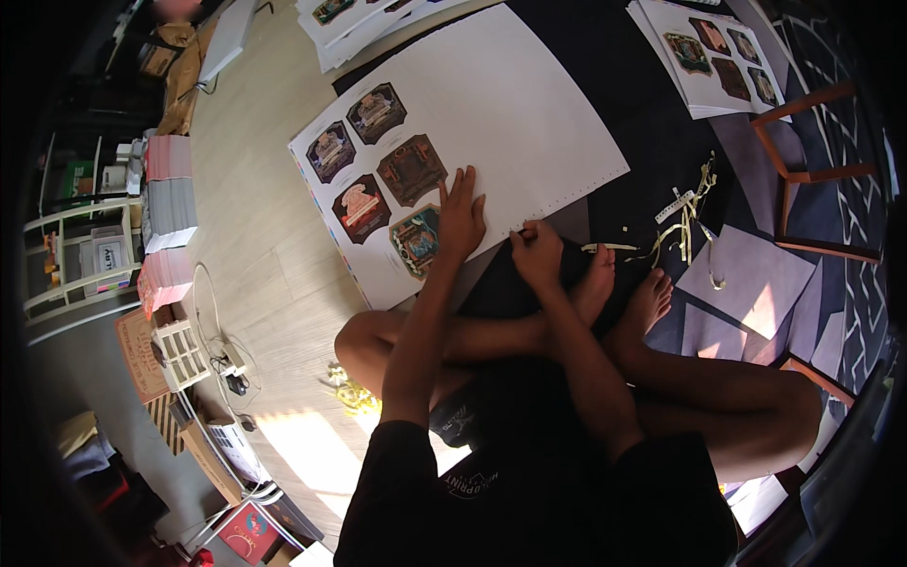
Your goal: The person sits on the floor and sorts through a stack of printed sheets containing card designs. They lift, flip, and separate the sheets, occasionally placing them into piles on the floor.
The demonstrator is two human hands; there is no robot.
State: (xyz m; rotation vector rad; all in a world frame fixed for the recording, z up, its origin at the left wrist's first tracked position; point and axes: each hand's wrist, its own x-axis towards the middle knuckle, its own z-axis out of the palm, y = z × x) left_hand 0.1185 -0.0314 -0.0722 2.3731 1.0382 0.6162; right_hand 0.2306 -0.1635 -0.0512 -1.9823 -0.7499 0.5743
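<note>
A large white printed sheet (515,90) lies before me, bearing several dark label-shaped designs with ornate outlines grouped at its left side. My left hand (461,215) rests flat on it beside the teal label print (414,244), fingers stretched out. At the sheet's near edge, my right hand (537,255) is closed in a pinch. Whatever its fingertips hold, if anything, is too small to make out. Curled yellowish strips (682,236) lie beyond my feet, next to a short white marked strip (674,206).
More printed sheets are stacked at the far right (713,57) and at the top (350,24). A brown wooden frame (789,175) stands at right. On the left are tall paper stacks (170,194), a power strip (232,359) with cables, and a pale shelf rack (80,213).
</note>
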